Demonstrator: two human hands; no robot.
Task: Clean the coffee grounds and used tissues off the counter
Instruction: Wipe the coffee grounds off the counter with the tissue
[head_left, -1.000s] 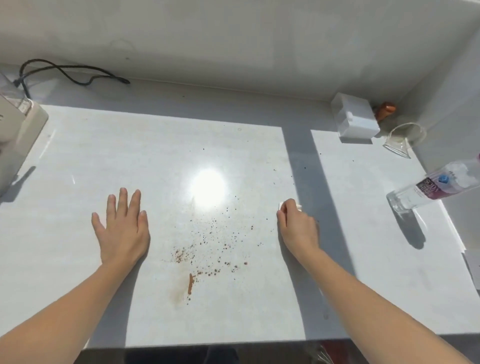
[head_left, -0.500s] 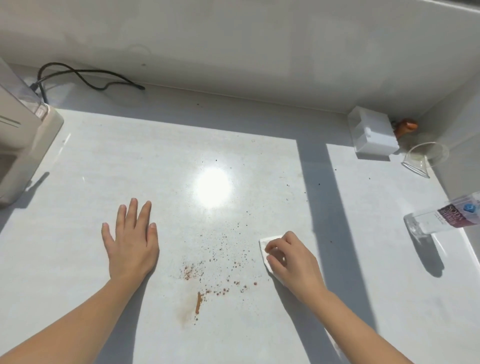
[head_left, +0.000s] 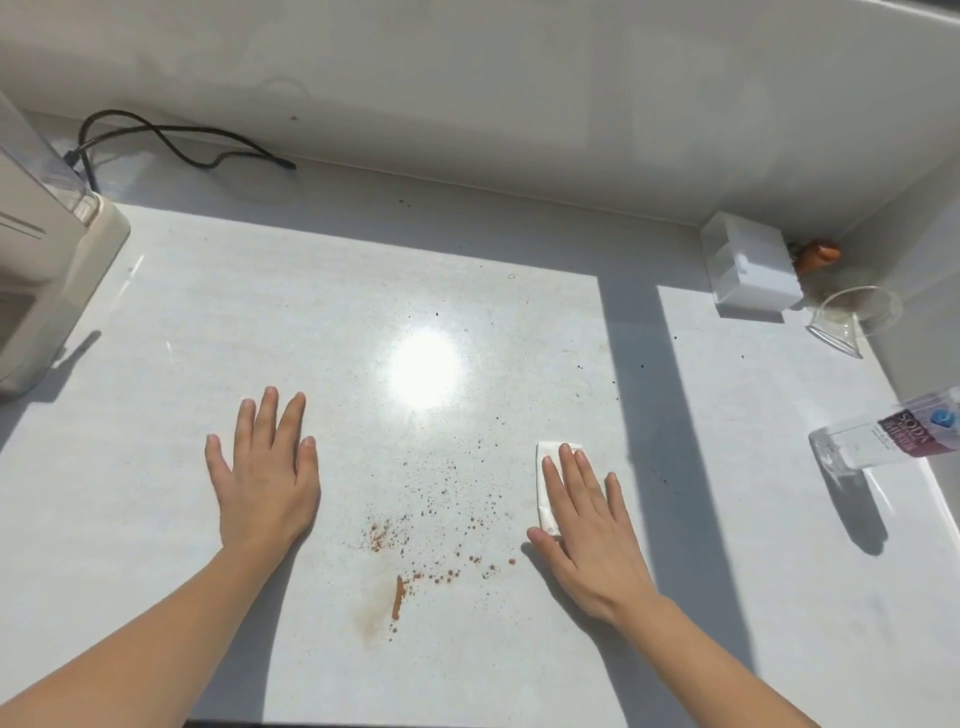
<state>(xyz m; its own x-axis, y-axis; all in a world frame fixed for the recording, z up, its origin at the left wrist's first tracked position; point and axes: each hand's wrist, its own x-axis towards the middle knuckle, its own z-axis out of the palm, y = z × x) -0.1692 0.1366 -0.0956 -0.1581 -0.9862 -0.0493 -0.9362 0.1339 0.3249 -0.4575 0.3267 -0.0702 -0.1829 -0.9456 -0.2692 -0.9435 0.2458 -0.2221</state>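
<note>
Head view: left hand lies flat on the counter, fingers spread, holding nothing. Coffee grounds scatter between the hands. Right hand presses flat, fingers extended, on a folded tissue.

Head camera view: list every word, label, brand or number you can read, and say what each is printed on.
"SODA" on the dark red label of the clear bottle lying on its side at the counter's right edge.
Smaller white print under "SODA" on that label: too small and blurred to read.
Blue round logo on that label: no legible text.
White box, clear cup, appliance at left: no readable text.
</note>
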